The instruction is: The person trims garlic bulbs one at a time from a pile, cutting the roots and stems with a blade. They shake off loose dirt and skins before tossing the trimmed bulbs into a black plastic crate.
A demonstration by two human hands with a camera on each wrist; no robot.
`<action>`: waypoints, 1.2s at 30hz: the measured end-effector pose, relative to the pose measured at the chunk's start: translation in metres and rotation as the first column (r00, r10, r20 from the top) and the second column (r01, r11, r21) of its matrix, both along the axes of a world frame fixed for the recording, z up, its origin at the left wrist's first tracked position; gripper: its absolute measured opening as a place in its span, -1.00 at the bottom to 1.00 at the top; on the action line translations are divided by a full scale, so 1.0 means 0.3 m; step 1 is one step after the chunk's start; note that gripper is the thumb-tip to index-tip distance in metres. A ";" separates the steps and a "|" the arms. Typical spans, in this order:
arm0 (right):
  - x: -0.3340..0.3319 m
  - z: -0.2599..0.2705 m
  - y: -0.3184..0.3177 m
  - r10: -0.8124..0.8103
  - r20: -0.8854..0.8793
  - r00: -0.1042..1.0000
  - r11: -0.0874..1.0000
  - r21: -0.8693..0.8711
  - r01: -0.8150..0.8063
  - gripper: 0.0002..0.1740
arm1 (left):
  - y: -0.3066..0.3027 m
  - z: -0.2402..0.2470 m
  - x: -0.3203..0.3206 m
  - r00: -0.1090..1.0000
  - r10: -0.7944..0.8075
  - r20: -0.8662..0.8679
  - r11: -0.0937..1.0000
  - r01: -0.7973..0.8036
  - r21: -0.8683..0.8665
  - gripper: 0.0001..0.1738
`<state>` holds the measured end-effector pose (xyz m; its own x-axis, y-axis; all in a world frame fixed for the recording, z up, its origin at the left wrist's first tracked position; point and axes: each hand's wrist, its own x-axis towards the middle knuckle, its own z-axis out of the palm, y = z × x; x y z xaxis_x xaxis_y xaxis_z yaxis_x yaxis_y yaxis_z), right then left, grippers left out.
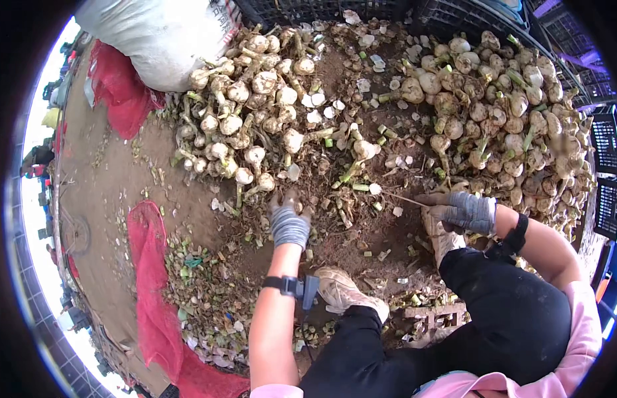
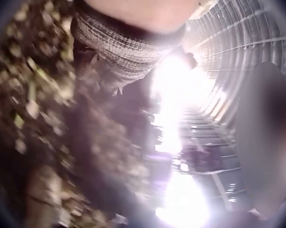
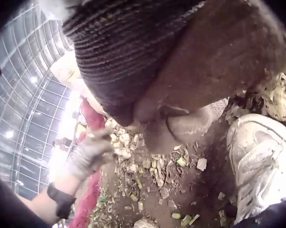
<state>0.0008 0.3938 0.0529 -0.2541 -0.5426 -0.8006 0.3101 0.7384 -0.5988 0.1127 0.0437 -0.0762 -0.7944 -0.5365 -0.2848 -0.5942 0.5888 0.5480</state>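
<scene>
In the head view my gloved left hand is at the near edge of a pile of garlic bulbs, fingers pointing at the bulbs and nothing seen in its grasp. A garlic bulb with its stem lies just beyond the fingertips. Over by the right shoe, my gloved right hand grips a thin knife, its narrow blade pointing left and its handle hidden in the fist. One loose garlic bulb with a green stem lies between the two piles. Blur fills the left wrist view around the glove.
To the right spreads a second garlic pile, bordered by black crates. A white sack stands at the back left. Red mesh lies along the left. Cut stems and peel litter the ground around the shoes.
</scene>
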 end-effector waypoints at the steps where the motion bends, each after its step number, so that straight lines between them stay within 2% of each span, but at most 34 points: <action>1: 0.000 0.006 -0.004 -0.034 0.036 0.999 0.999 0.017 0.034 -0.37 | -0.056 -0.120 0.023 0.978 0.193 0.081 0.979 -0.198 0.058 -0.50; 3: 0.001 -0.002 -0.011 -0.018 0.024 1.000 1.000 -0.002 0.018 -0.38 | -0.064 -0.051 -0.076 0.857 0.151 0.492 0.984 -0.180 0.010 -0.44; 4: -0.003 -0.005 -0.014 -0.003 0.023 1.000 1.000 -0.018 0.003 -0.38 | -0.061 0.002 -0.117 0.862 0.150 0.484 0.984 -0.178 0.011 -0.44; 5: -0.007 0.004 -0.017 0.019 0.008 1.000 1.000 -0.011 -0.019 -0.39 | -0.044 0.083 -0.153 0.959 0.126 0.253 0.839 -0.239 0.488 -0.46; 6: -0.011 0.006 -0.018 0.018 0.003 1.000 1.000 -0.010 -0.018 -0.39 | -0.024 0.209 -0.220 0.986 0.164 0.026 0.736 -0.140 0.662 -0.47; 7: -0.014 0.006 -0.021 0.005 0.019 1.000 1.000 0.012 -0.005 -0.39 | -0.003 0.337 -0.288 0.960 0.217 -0.174 0.586 0.015 0.810 -0.48; 8: -0.010 0.007 -0.021 -0.009 0.041 0.999 0.999 0.036 0.007 -0.39 | 0.022 0.495 -0.360 0.913 0.203 -0.355 0.657 0.142 0.740 -0.50; 9: 0.000 0.011 -0.019 -0.010 0.045 0.999 0.999 0.039 0.008 -0.39 | 0.046 0.631 -0.387 0.788 0.300 -0.537 0.610 0.274 0.744 -0.51; 10: 0.003 0.018 -0.018 -0.015 0.042 0.999 1.000 -0.001 0.015 -0.39 | 0.059 0.709 -0.401 0.615 0.401 -0.679 0.575 0.409 0.709 -0.52; 12: -0.010 0.030 -0.017 -0.020 0.018 1.000 0.999 -0.048 0.021 -0.39 | -0.038 0.732 -0.406 0.716 0.340 -0.609 0.702 0.237 0.671 -0.53; 13: -0.007 0.027 -0.013 -0.023 0.026 0.999 0.999 -0.038 0.024 -0.39 | -0.090 0.682 -0.399 0.810 0.261 -0.525 0.791 0.132 0.598 -0.52; 14: -0.003 0.019 -0.009 -0.027 0.035 0.999 0.999 -0.027 0.028 -0.39 | -0.150 0.563 -0.392 0.842 0.194 -0.503 0.871 0.088 0.483 -0.53; 15: 0.002 0.000 0.004 -0.023 0.018 1.000 0.998 -0.049 0.024 -0.39 | -0.180 0.475 -0.392 0.971 0.185 -0.154 0.928 -0.121 0.352 -0.50; 16: 0.001 0.004 0.000 -0.027 0.017 1.000 0.998 -0.047 0.027 -0.39 | -0.253 0.257 -0.345 0.990 0.058 -0.129 0.998 -0.054 0.035 -0.49; 18: -0.005 0.020 -0.017 -0.009 0.040 0.999 1.000 -0.021 0.010 -0.39 | -0.267 0.055 -0.268 0.974 0.219 0.062 0.971 -0.224 0.080 -0.37; 20: -0.002 0.020 -0.026 0.011 0.030 0.999 1.000 -0.010 -0.010 -0.39 | -0.233 -0.063 -0.214 0.921 0.355 0.164 0.915 -0.377 0.140 -0.23; 21: -0.003 0.019 -0.030 0.028 0.012 1.000 1.000 -0.010 -0.028 -0.39 | -0.215 -0.082 -0.200 0.915 0.362 0.181 0.912 -0.387 0.134 -0.16; 22: -0.002 0.005 -0.031 0.028 0.015 0.999 1.000 -0.008 -0.028 -0.39 | -0.208 -0.092 -0.179 0.952 0.242 0.189 0.970 -0.244 -0.013 -0.16; 23: -0.004 -0.003 -0.043 0.051 -0.096 0.994 0.993 -0.097 -0.060 -0.39 | -0.203 -0.110 -0.157 0.968 0.131 0.214 0.979 -0.092 -0.183 -0.16; 24: -0.005 -0.002 -0.053 0.062 -0.206 0.977 0.978 -0.181 -0.100 -0.38 | -0.194 -0.116 -0.137 0.968 0.044 0.247 0.935 0.047 -0.351 -0.15; 25: -0.015 0.016 -0.051 0.093 -0.226 0.970 0.977 -0.165 -0.132 -0.40 | -0.214 -0.139 -0.137 0.990 -0.004 0.143 0.998 0.014 -0.068 -0.21; 26: -0.024 0.024 -0.065 0.087 -0.225 0.970 0.978 -0.164 -0.126 -0.40 | -0.222 -0.158 -0.131 0.999 -0.023 0.032 0.974 0.015 0.224 -0.26; 27: -0.026 0.027 -0.073 0.127 -0.423 0.897 0.956 -0.189 -0.224 -0.41 | -0.169 -0.105 -0.115 0.973 0.167 -0.157 0.836 -0.055 0.546 -0.30; 28: -0.026 0.034 -0.085 0.150 -0.605 0.782 0.926 -0.192 -0.326 -0.41 | -0.109 0.002 -0.110 0.975 0.163 -0.153 0.835 -0.053 0.548 -0.30; 29: -0.025 0.060 -0.105 0.148 -0.602 0.784 0.927 -0.191 -0.322 -0.41 | -0.048 0.135 -0.110 0.981 0.184 -0.066 0.738 -0.093 0.668 -0.35; 30: -0.026 0.096 -0.130 0.193 -0.670 0.717 0.913 -0.145 -0.381 -0.42 | -0.018 0.199 -0.105 0.966 0.257 -0.040 0.513 -0.102 0.852 -0.39; 31: -0.028 0.118 -0.152 0.235 -0.732 0.639 0.896 -0.092 -0.435 -0.42 | 0.012 0.264 -0.101 0.945 0.324 0.036 0.249 -0.122 0.961 -0.43; 33: -0.025 0.124 -0.184 0.069 -0.865 0.497 0.835 -0.222 -0.503 -0.40 | 0.100 0.389 -0.087 0.902 0.430 -0.030 0.156 -0.042 0.987 -0.47; 34: -0.023 0.130 -0.202 -0.012 -0.898 0.441 0.797 -0.274 -0.538 -0.40 | 0.066 0.306 -0.061 0.932 0.340 -0.130 0.083 0.107 0.991 -0.47; 35: -0.028 0.162 -0.218 0.048 -0.906 0.420 0.769 -0.234 -0.594 -0.38 | 0.032 0.158 -0.003 0.882 -0.172 -0.439 0.557 0.454 0.695 -0.48; 36: -0.026 0.184 -0.234 0.049 -0.916 0.397 0.759 -0.224 -0.611 -0.38 | 0.057 0.223 -0.019 0.732 -0.554 -0.397 0.653 0.678 0.338 -0.46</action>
<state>-0.0069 0.3237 0.1081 -0.3178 -0.9440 0.0891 -0.7379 0.1872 -0.6484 0.1071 0.0609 -0.0094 -0.9653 0.2372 -0.1090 0.0038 0.4303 0.9027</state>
